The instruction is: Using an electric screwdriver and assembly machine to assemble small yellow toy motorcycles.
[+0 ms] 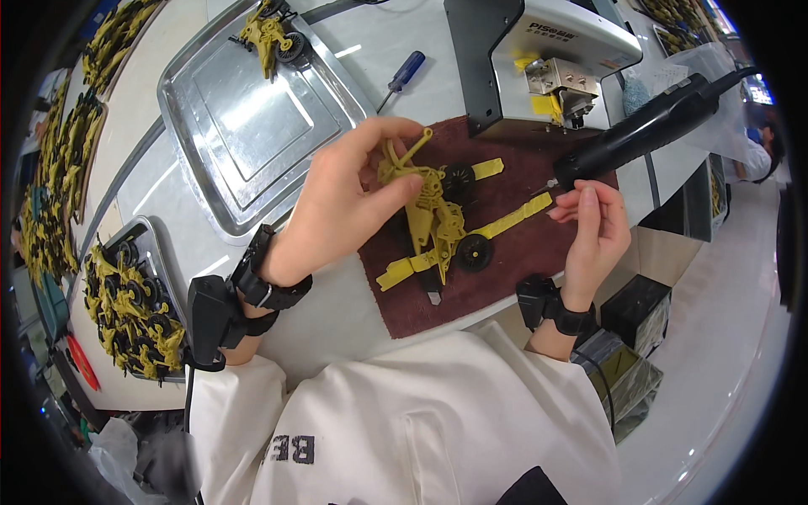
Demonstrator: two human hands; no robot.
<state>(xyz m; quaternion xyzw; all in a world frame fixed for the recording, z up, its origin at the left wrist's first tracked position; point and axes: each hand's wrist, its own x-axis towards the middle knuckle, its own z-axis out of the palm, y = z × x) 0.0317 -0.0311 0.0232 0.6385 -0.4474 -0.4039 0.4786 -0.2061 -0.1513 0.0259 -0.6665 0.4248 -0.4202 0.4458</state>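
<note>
My left hand [358, 181] grips a yellow plastic toy vehicle frame [429, 217] with black wheels [474, 252], tilted over a dark red cloth [505, 282]. Under and beside the frame lie strips of yellow tape [515, 220] stuck across the cloth. The thumb and fingers of my right hand [599, 227] are pinched together close below the tip of a black electric screwdriver [644, 130]. Whatever those fingertips hold, if anything, is too small to tell. The screwdriver lies slanted at the right, with its cord running off to the upper right.
A grey and black machine [539, 50] with a metal feeder stands at the cloth's far edge. A blue-handled screwdriver [406, 74] lies beside a large metal tray [252, 118] bearing another yellow toy. At left, a smaller tray [160, 244] is heaped with yellow and black toys.
</note>
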